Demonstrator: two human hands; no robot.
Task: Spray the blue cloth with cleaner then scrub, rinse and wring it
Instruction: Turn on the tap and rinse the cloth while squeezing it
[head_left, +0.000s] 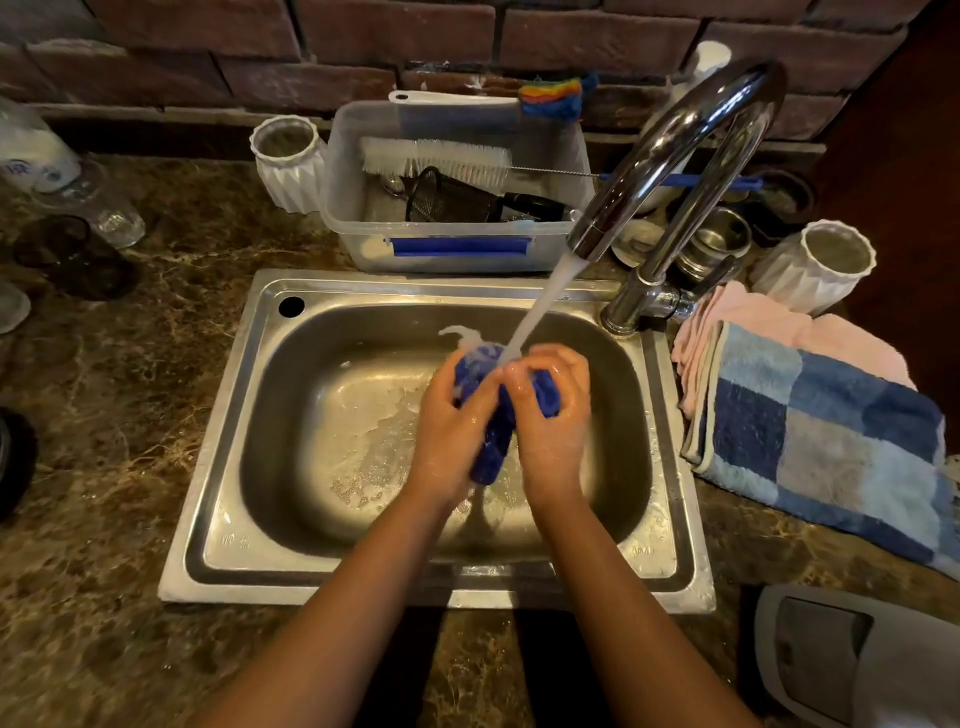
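Observation:
The blue cloth (492, 447) is bunched into a wet roll over the middle of the steel sink (218, 467). My left hand (452, 431) grips its left side and my right hand (553, 415) grips its right side, fingers closed around it. Water runs from the chrome tap (675, 150) in a white stream (545, 306) that lands on the top of the cloth between my hands. Water splashes off the cloth's upper left end. The cloth's lower end hangs down between my wrists. No spray bottle of cleaner shows clearly.
A clear plastic tub (457, 244) with a bottle brush and utensils stands behind the sink. White ribbed vases (288, 166) (826, 265) flank it. A checked blue towel (821, 441) over a pink cloth lies to the right. Glasses stand at the left on the marble counter (104, 415).

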